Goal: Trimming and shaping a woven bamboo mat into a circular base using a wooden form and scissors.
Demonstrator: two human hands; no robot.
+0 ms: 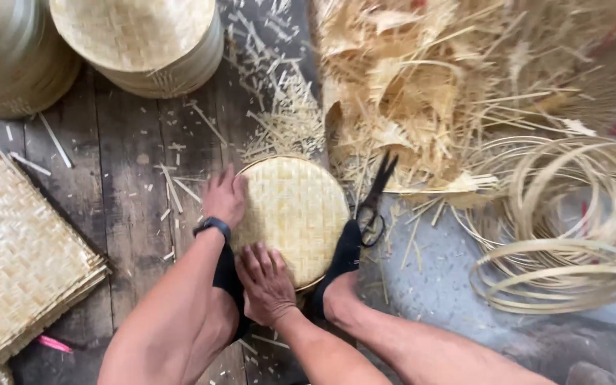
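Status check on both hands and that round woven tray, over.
Left hand flat on round woven tray, left rim. Right hand pressing near rim. Black scissors lying at tray's right edge.

Bare floorboards left of the round woven tray — open, scissors, straw heap crowding its right

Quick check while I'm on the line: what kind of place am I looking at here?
Probably a bamboo-weaving workshop, worked on the floor: stacked woven trays, square woven mats, coiled bamboo hoops, and scissors among strip offcuts.
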